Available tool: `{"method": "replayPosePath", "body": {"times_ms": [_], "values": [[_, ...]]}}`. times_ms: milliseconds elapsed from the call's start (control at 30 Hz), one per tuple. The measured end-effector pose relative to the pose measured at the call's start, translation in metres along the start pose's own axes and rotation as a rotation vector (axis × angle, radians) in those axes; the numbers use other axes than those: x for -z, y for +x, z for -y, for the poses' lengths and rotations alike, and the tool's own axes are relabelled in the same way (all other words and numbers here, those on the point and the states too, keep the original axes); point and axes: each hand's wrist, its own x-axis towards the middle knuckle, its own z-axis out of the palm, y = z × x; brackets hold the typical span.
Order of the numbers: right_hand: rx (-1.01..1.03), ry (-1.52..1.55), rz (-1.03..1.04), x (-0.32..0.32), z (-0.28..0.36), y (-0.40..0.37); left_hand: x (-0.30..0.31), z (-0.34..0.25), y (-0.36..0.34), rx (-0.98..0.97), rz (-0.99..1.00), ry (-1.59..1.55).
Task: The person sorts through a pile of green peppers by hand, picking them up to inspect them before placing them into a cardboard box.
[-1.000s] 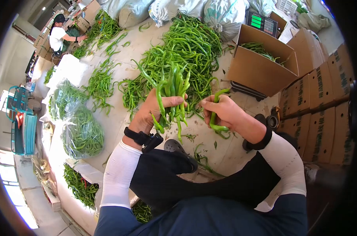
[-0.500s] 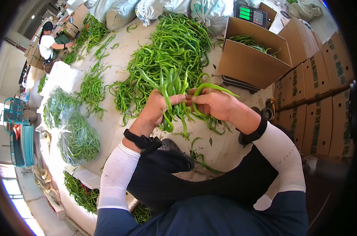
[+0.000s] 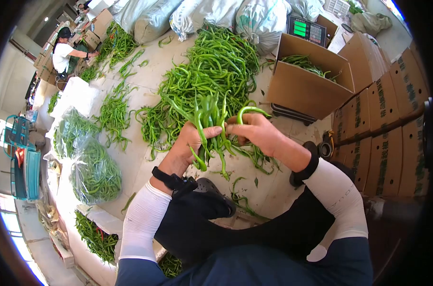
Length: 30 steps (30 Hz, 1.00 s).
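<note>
My left hand [image 3: 193, 138] is closed round a bunch of long green peppers [image 3: 208, 114], their ends fanning out above and below the fist. Right beside it, my right hand [image 3: 254, 131] has its thumb and fingers pinched at the bunch's right side, with a curved green pepper [image 3: 249, 109] in its grip. Behind both hands a large pile of green peppers [image 3: 216, 62] spreads over the floor.
An open cardboard box [image 3: 307, 86] with peppers stands on a scale at the right, near stacked cartons [image 3: 383, 109]. Filled sacks [image 3: 261, 21] line the back. Bagged peppers [image 3: 95, 167] lie at the left. Another person [image 3: 63, 57] sits at the far left beside more peppers.
The view has shifted slightly, so the surroundings appear lower. My right hand has turned, and the curved pepper in it has moved left and now shows less of its length.
</note>
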Motion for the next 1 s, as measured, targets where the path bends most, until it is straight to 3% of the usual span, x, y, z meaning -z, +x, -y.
{"method": "replayPosePath", "body": {"times_ms": [133,233,300,333,400,533,633,700,800,900,1000], "values": [[0.023,0.017,0.032,-0.009,-0.006,0.004,-0.001,-0.005,-0.001,0.063,0.0,-0.06],[0.068,-0.095,-0.068,-0.016,-0.001,-0.001,-0.006,-0.008,-0.002,0.067,0.001,-0.113],[-0.063,-0.271,-0.067,-0.015,0.005,-0.001,-0.007,-0.009,0.002,0.068,-0.04,-0.053],[0.046,-0.157,-0.048,-0.019,-0.005,0.005,-0.004,-0.001,0.006,-0.003,-0.038,-0.049],[-0.058,-0.161,-0.04,-0.017,-0.003,0.006,-0.001,0.005,0.006,0.02,-0.07,-0.071],[0.059,-0.056,-0.068,-0.021,-0.014,0.01,-0.004,0.006,0.007,0.064,-0.08,-0.14],[0.127,-0.129,-0.063,-0.022,-0.007,0.005,-0.008,0.005,0.005,0.059,-0.1,-0.179],[0.118,-0.388,-0.072,-0.021,-0.004,0.003,-0.007,0.008,0.003,0.058,-0.117,-0.206],[0.214,-0.54,-0.093,-0.026,-0.006,0.002,-0.002,0.017,0.008,0.119,-0.117,-0.263],[0.202,-0.581,-0.093,-0.029,0.0,-0.004,-0.001,0.02,0.007,0.123,-0.123,-0.224],[0.11,-0.381,-0.085,-0.022,-0.011,0.008,-0.005,0.018,0.005,0.111,-0.106,-0.249]]}}
